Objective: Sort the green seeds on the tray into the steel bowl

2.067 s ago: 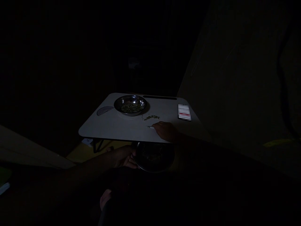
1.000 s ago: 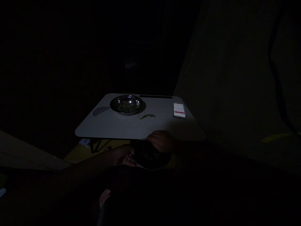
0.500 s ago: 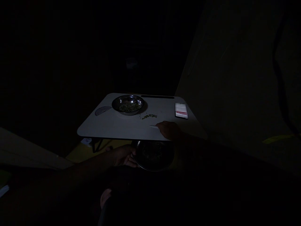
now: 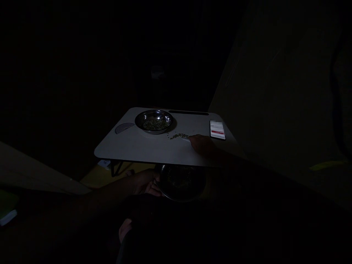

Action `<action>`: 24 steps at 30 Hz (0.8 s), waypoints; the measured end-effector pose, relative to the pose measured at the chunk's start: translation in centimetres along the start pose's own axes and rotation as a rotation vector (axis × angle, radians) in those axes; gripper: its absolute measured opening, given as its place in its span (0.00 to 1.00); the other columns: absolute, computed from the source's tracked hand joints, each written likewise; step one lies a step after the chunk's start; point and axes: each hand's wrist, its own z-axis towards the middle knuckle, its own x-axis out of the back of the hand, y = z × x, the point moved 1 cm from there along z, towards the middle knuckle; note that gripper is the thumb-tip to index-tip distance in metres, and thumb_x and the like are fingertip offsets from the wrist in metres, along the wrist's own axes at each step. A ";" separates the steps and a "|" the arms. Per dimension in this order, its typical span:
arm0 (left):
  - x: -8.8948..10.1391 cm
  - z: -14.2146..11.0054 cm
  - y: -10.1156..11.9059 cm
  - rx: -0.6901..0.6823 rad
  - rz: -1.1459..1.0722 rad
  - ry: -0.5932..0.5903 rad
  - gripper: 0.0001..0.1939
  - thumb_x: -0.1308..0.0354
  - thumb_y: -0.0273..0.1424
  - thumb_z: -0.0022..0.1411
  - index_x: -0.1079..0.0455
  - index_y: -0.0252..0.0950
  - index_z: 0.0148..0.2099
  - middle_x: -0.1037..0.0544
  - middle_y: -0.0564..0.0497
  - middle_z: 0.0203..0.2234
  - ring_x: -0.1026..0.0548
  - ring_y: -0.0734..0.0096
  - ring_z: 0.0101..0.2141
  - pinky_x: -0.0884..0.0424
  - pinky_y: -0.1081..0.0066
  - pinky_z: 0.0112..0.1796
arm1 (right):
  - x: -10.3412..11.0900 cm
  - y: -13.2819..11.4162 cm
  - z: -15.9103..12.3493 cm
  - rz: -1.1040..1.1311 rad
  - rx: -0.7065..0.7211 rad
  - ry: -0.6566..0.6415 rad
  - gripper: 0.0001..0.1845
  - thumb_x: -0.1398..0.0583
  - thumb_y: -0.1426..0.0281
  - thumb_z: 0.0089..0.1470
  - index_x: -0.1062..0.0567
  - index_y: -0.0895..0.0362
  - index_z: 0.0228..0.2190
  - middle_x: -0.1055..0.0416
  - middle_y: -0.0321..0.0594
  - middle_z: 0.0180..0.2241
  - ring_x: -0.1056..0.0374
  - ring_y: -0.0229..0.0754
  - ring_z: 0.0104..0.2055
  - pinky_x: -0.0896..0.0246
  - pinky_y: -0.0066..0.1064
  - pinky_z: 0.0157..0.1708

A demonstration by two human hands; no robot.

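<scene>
My left hand (image 4: 148,182) grips the rim of a dark metal bowl (image 4: 182,185) below the front edge of the low white table (image 4: 143,148). Little of that bowl's inside shows in the dark. Above the tabletop, my right hand (image 4: 202,144) is closed on a thin white flat piece (image 4: 185,139), its tip at the right end of a small pile of green bits (image 4: 176,136). These look like seeds or beans, but are too small to tell. Behind them stands a shiny steel bowl (image 4: 154,131) with more green bits inside.
A lit phone (image 4: 217,130) lies at the table's right side, and a clear protractor (image 4: 123,128) at the left. A dark slot (image 4: 188,113) runs along the back edge. A wall (image 4: 275,110) rises on the right. Deep shadow covers the surroundings.
My right hand has moved forward with the white piece, bringing its tip to the green bits. My left hand still holds the lower bowl. The view has shifted slightly.
</scene>
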 end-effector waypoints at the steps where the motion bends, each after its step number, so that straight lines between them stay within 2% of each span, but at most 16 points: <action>1: 0.0 0.0 0.0 0.002 0.002 -0.006 0.05 0.55 0.26 0.39 0.40 0.33 0.22 0.30 0.50 0.14 0.30 0.72 0.20 0.36 0.72 0.27 | 0.0 0.1 0.0 -0.001 -0.007 0.004 0.17 0.57 0.74 0.48 0.39 0.60 0.40 0.36 0.43 0.36 0.43 0.40 0.37 0.51 0.29 0.31; 6: -0.1 -0.1 0.1 0.016 -0.001 -0.011 0.06 0.56 0.26 0.39 0.39 0.33 0.23 0.30 0.48 0.14 0.30 0.70 0.21 0.36 0.71 0.27 | -0.2 0.9 -0.2 -0.013 -0.068 -0.005 0.17 0.58 0.73 0.48 0.39 0.60 0.40 0.36 0.44 0.35 0.42 0.41 0.35 0.51 0.29 0.29; 16: -0.3 -0.4 0.3 0.021 -0.019 0.036 0.04 0.55 0.26 0.40 0.40 0.33 0.22 0.30 0.51 0.13 0.31 0.73 0.19 0.36 0.72 0.27 | -0.4 1.5 -0.3 -0.043 -0.106 -0.026 0.17 0.58 0.74 0.47 0.39 0.61 0.39 0.36 0.46 0.35 0.42 0.42 0.35 0.51 0.29 0.27; 24: -0.1 -0.1 0.2 0.004 0.003 -0.004 0.08 0.55 0.26 0.39 0.38 0.32 0.26 0.30 0.50 0.14 0.30 0.71 0.21 0.37 0.71 0.28 | -0.1 1.7 -0.5 -0.072 -0.101 -0.020 0.16 0.57 0.76 0.46 0.39 0.62 0.39 0.36 0.47 0.34 0.42 0.42 0.34 0.51 0.28 0.26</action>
